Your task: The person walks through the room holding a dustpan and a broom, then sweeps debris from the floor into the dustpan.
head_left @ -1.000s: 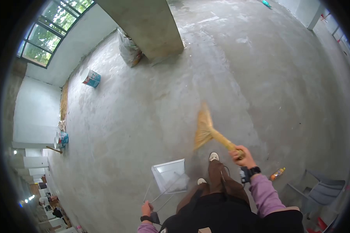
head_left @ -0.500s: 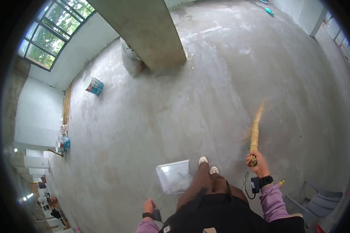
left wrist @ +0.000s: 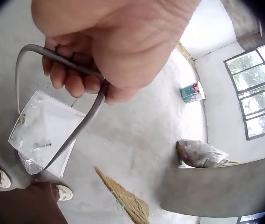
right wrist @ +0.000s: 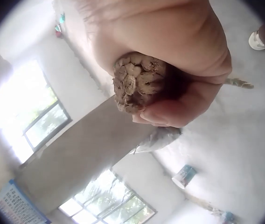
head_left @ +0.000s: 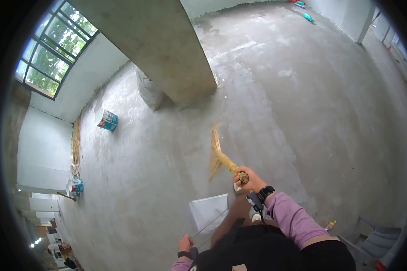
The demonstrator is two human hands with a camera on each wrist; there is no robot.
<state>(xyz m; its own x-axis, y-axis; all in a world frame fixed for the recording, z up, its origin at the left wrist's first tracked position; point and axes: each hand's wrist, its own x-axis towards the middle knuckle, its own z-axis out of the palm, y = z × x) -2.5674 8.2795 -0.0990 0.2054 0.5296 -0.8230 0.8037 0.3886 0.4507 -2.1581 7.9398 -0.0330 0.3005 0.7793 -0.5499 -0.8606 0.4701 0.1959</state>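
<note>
In the head view my right hand [head_left: 252,178] grips the handle of a straw broom [head_left: 217,153], its bristles fanned out to the front left over the floor. The right wrist view shows the handle's rough butt end [right wrist: 135,81] poking out of the curled fingers. Lower down, my left hand [head_left: 186,244] holds the thin grey handle [left wrist: 87,120] of a white dustpan [head_left: 203,205]. The dustpan sits on the floor left of the shoes. Crumpled clear plastic [left wrist: 32,151] and small dark bits lie inside it in the left wrist view.
A concrete pillar [head_left: 167,58] stands ahead, a filled plastic bag [head_left: 148,90] at its foot. Paint buckets [head_left: 106,119] are on the left. At lower right are a grey chair [head_left: 380,241] and a small bottle [head_left: 331,224]. A green item [head_left: 308,17] lies far off.
The broom swung out to the right, then back to the left, and now points ahead left. The right hand moved left with it. The left hand and dustpan shifted slightly right and down in view.
</note>
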